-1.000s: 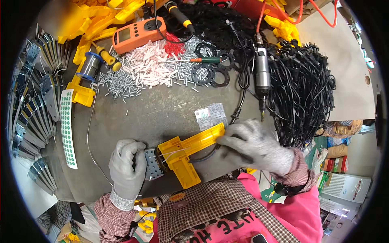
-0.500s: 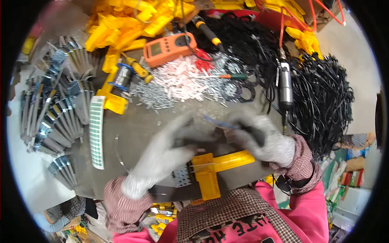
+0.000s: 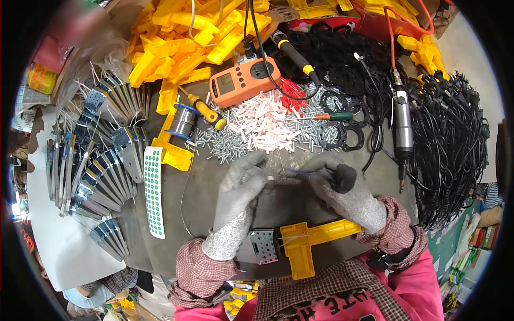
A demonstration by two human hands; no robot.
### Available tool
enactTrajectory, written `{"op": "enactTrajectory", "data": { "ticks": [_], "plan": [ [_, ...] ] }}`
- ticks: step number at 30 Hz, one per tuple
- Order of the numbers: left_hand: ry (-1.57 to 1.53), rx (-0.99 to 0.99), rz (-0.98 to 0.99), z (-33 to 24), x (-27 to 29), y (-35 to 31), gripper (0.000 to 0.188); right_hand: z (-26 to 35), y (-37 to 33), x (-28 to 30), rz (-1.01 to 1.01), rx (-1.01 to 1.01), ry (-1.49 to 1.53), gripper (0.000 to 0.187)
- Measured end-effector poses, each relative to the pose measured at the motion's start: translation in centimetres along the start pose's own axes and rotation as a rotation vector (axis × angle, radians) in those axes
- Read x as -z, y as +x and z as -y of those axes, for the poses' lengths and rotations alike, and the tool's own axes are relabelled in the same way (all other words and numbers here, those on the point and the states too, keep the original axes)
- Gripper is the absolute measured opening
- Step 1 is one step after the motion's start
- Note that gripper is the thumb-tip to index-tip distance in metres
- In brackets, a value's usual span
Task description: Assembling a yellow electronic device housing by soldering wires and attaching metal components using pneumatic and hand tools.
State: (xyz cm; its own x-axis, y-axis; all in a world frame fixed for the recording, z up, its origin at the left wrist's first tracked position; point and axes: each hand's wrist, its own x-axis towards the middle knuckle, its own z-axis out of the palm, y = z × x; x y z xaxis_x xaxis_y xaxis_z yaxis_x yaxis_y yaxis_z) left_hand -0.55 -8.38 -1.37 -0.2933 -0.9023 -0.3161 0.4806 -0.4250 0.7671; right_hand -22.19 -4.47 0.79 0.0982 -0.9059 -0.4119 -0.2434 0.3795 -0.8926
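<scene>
My left hand [image 3: 240,188] and my right hand [image 3: 338,188], both in grey work gloves, meet over the middle of the grey table [image 3: 203,187]. Between their fingertips they pinch a small clear plastic bag [image 3: 284,172]; its contents are too small to make out. Closer to me, by the table's front edge, a yellow plastic T-shaped part [image 3: 302,243] lies flat with a perforated metal plate [image 3: 263,246] at its left end. Neither hand touches it.
Behind the hands lie a heap of white plastic pieces and screws [image 3: 262,128], an orange multimeter [image 3: 243,80], a solder spool [image 3: 184,120] and an electric screwdriver [image 3: 402,125]. Black cable bundles [image 3: 455,144] fill the right. Metal brackets [image 3: 96,150] and a green-dot sticker strip [image 3: 153,192] are left.
Both hands have let go of the yellow part and the metal plate, moved forward to the table's middle and taken hold of the small clear bag. The yellow part stays near the front edge.
</scene>
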Motion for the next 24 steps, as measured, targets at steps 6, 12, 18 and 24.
{"op": "enactTrajectory", "data": {
  "ticks": [6, 12, 18, 24],
  "plan": [
    [0.309, 0.089, -0.026, -0.4, 0.3, -0.1, 0.022, -0.6, -0.2, -0.6, -0.123, 0.251, -0.027, 0.027],
    [0.353, 0.065, -0.014, -0.2, -0.1, -0.4, 0.022, -0.1, -0.2, -0.4, -0.031, 0.235, -0.035, 0.018],
    [0.521, -0.068, 0.055, -0.6, -0.4, -0.5, 0.02, -0.9, -0.2, -0.5, 0.038, 0.238, 0.162, 0.018],
    [0.595, -0.165, 0.152, -0.6, -0.4, -0.6, 0.018, -1.7, 0.1, -0.1, -0.041, 0.373, -0.279, 0.021]
  ]
}}
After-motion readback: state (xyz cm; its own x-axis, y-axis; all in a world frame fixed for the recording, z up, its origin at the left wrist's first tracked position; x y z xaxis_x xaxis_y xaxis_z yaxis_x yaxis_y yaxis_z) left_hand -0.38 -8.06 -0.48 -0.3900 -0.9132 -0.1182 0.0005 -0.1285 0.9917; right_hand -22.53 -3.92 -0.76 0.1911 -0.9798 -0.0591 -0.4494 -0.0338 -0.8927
